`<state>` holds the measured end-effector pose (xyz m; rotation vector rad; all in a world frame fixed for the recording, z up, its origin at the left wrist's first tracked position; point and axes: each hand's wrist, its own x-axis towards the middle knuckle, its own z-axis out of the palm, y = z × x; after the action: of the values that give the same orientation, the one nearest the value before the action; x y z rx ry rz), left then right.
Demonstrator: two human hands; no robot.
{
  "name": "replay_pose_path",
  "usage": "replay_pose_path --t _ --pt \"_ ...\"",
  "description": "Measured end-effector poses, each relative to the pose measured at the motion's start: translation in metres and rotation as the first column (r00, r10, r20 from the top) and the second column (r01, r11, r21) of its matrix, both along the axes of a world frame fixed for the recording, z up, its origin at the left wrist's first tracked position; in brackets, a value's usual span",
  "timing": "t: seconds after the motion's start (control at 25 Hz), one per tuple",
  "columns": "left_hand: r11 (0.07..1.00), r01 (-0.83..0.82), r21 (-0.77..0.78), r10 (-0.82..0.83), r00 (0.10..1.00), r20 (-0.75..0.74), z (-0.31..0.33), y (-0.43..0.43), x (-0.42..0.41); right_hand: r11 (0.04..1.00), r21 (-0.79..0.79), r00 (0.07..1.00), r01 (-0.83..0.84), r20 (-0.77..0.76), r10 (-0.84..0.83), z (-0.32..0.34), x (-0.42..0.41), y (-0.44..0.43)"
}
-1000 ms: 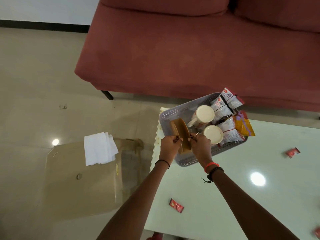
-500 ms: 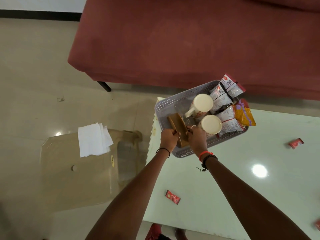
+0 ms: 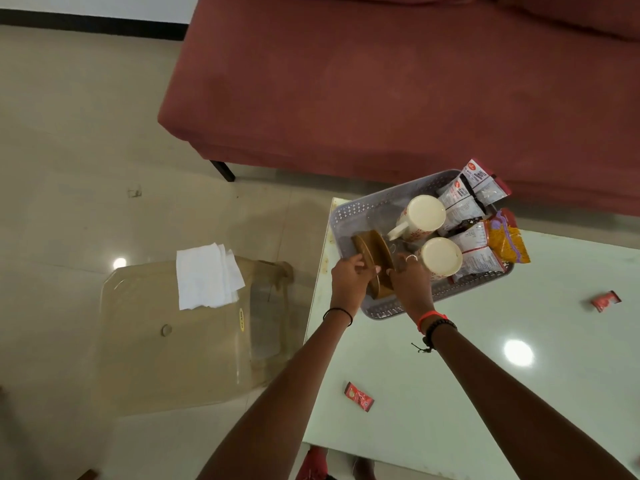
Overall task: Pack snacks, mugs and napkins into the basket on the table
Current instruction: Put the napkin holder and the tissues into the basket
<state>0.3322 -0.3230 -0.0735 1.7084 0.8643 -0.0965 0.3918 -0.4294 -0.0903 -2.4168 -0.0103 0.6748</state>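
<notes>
Two hands meet over the near left corner of the grey basket [image 3: 360, 216], which sits at the corner of the pale table [image 3: 450, 375] nearest the red sofa [image 3: 381, 81]. The left hand [image 3: 349, 277] and the right hand [image 3: 410, 278] both pinch the brown plates [image 3: 375, 258], a small stack standing on edge and tilted inside the basket, with fingers curled and closed on the rims from either side. Just beside the right hand stand two cream mugs: one mug [image 3: 424, 216] toward the sofa, the other mug [image 3: 441, 256] closer to the wrist. Snack packets [image 3: 464, 202] fill the right end of the basket, some poking above the rim, with an orange packet [image 3: 505, 242] hanging over the edge. Two small red sachets lie loose on the table, one sachet [image 3: 358, 396] near the front edge, another sachet [image 3: 605, 301] far to the right. The white napkins [image 3: 204, 275] lie in a loose pile on a clear plastic stool [image 3: 173, 341] beside the table, well apart from the basket.
</notes>
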Motion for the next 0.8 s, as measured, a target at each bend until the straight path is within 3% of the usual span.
replay_pose_path --t 0.12,0.2,0.32,0.44,0.6,0.72,0.8 --pt "0.972 -0.228 -0.057 0.232 0.971 0.065 0.007 0.025 -0.032 0.999 -0.022 0.986 -0.044 0.162 0.047 0.016 -0.009 0.018" --pt "0.945 -0.328 -0.016 0.328 0.942 0.064 0.003 0.049 -0.065 0.996 -0.003 0.969 -0.088 0.234 0.086 0.025 -0.019 0.039" --pt "0.875 -0.464 0.137 0.468 0.884 0.004 -0.004 0.101 -0.116 0.980 0.079 0.969 -0.181 0.187 0.164 0.029 -0.046 0.084" --pt "0.785 -0.573 0.235 0.587 0.809 0.011 -0.008 0.161 -0.154 0.968 0.193 0.986 -0.163 0.008 0.164 0.021 -0.069 0.137" --pt "0.793 -0.497 0.353 0.576 0.799 -0.170 -0.027 0.231 -0.180 0.974 0.189 0.939 -0.122 -0.296 0.175 -0.002 -0.089 0.208" --pt "0.879 -0.249 0.407 0.384 0.876 -0.292 -0.046 0.261 -0.185 0.976 0.208 0.893 -0.059 -0.426 0.144 -0.022 -0.100 0.245" --pt "0.892 -0.219 0.395 0.341 0.900 -0.272 -0.054 0.270 -0.183 0.976 0.214 0.855 -0.026 -0.501 0.133 -0.032 -0.103 0.263"
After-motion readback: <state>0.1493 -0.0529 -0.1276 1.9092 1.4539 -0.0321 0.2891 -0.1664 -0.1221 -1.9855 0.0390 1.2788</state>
